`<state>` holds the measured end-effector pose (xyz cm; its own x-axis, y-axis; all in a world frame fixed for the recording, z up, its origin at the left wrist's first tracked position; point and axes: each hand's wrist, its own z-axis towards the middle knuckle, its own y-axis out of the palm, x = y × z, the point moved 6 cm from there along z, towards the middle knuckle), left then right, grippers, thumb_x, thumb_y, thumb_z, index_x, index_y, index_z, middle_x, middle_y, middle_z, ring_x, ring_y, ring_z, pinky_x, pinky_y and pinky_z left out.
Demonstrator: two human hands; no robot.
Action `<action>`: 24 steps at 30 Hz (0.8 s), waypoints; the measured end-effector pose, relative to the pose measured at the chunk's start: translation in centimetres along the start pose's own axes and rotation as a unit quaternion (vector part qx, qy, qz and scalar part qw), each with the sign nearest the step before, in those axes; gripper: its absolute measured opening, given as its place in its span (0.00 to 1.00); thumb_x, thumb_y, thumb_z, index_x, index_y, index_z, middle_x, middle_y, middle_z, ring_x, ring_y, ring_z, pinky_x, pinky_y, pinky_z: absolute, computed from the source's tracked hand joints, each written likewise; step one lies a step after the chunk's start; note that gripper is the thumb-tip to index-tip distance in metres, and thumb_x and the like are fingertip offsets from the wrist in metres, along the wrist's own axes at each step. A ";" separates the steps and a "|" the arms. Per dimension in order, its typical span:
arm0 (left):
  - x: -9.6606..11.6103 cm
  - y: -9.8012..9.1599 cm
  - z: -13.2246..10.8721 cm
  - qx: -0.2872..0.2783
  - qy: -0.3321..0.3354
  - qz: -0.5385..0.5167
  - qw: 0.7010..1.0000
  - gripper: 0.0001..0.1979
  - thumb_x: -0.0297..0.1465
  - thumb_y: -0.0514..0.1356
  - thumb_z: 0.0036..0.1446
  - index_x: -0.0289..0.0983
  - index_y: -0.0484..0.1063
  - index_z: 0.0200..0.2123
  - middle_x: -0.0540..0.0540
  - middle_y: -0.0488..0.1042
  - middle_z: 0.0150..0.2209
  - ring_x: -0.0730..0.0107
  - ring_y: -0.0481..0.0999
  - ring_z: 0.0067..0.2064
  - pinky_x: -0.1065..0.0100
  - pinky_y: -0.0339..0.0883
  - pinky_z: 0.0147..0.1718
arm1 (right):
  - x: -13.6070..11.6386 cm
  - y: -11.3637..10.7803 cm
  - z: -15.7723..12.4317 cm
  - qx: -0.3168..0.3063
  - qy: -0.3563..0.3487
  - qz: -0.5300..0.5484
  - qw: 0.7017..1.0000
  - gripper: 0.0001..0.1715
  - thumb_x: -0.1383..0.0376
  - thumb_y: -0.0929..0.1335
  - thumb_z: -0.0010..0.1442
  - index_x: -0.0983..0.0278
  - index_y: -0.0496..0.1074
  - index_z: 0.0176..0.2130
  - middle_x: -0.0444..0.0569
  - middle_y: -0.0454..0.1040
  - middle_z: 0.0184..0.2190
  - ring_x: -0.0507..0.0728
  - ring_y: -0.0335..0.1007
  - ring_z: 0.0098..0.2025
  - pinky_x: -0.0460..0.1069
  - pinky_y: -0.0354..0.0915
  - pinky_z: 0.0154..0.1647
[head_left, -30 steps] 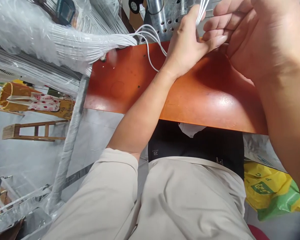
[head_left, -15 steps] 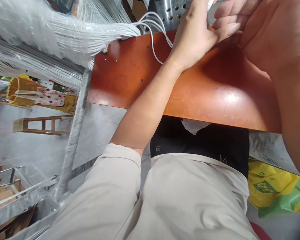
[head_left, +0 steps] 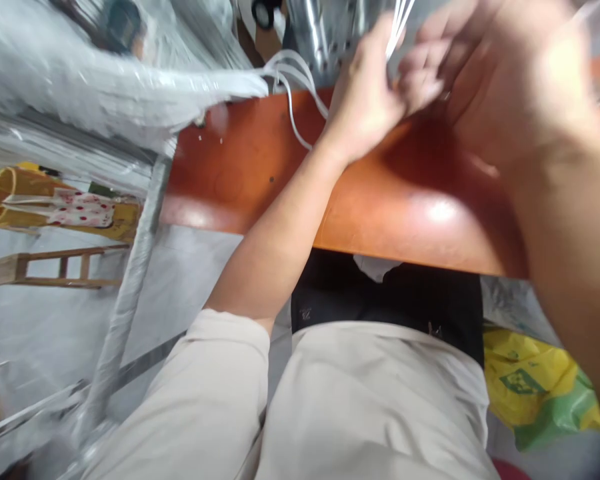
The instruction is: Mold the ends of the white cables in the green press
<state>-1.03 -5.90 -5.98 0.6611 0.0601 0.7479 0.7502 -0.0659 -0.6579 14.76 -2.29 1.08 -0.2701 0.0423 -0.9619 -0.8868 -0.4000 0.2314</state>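
My left hand [head_left: 373, 90] is closed around a small bunch of thin white wires [head_left: 400, 27], whose ends fan out above its thumb. Beside it, at the upper right, is my right hand [head_left: 485, 80], smeared by motion. Its palm faces left and its fingers are loosely curled close to my left thumb, with nothing visible in them. White cable loops [head_left: 295, 73] run from a thick plastic-wrapped bundle of white cables [head_left: 180, 100] to behind my left wrist. Both hands are above an orange-brown tabletop [head_left: 380, 213].
Behind my hands stands a metal fixture with holes [head_left: 325, 47]. A plastic-wrapped rack post [head_left: 130, 293] rises at the left, with a wooden stool [head_left: 60, 267] beyond it. Below the table on the right lies a yellow and green bag [head_left: 535, 380].
The view has shifted, so the table and my arms sit lower and further left. More of the white wire ends shows above my left hand. My right hand is more blurred.
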 end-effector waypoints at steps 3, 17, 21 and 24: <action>3.3 -0.9 0.6 0.052 0.061 -0.028 0.996 0.22 0.43 0.70 0.53 0.38 0.71 0.44 0.50 0.75 0.32 0.63 0.79 0.40 0.66 0.71 0.41 | 0.0 0.6 -1.3 -0.044 -0.011 0.043 0.998 0.23 0.55 0.64 0.71 0.73 0.78 0.42 0.53 0.80 0.36 0.51 0.77 0.43 0.51 0.68 0.49; 5.0 -1.4 3.0 0.093 0.161 -0.071 0.980 0.29 0.43 0.68 0.57 0.34 0.69 0.57 0.43 0.79 0.38 0.64 0.78 0.37 0.67 0.71 0.37 | 1.8 -0.1 -1.4 -0.056 0.039 -0.003 0.998 0.28 0.41 0.70 0.63 0.62 0.79 0.43 0.51 0.80 0.44 0.58 0.74 0.46 0.54 0.69 0.54; 4.9 -1.3 3.3 0.109 0.172 -0.071 0.977 0.26 0.43 0.66 0.59 0.33 0.70 0.55 0.45 0.77 0.33 0.66 0.76 0.33 0.68 0.68 0.34 | 1.6 0.1 -1.4 -0.060 0.027 -0.009 0.998 0.28 0.40 0.70 0.62 0.62 0.78 0.41 0.49 0.79 0.42 0.57 0.74 0.44 0.53 0.68 0.54; 4.9 -1.3 3.3 0.109 0.165 -0.071 0.978 0.26 0.44 0.66 0.60 0.34 0.70 0.55 0.47 0.76 0.31 0.67 0.74 0.31 0.68 0.67 0.32 | 1.5 0.2 -1.3 -0.063 0.020 -0.010 0.998 0.27 0.41 0.70 0.63 0.62 0.77 0.40 0.49 0.79 0.40 0.56 0.73 0.42 0.53 0.69 0.52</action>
<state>1.20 -2.25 -1.75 0.5384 -0.2744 0.7967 0.8419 0.1350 -0.5225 14.68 -3.52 -0.55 -0.2359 0.0162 -0.9717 -0.8374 -0.5107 0.1948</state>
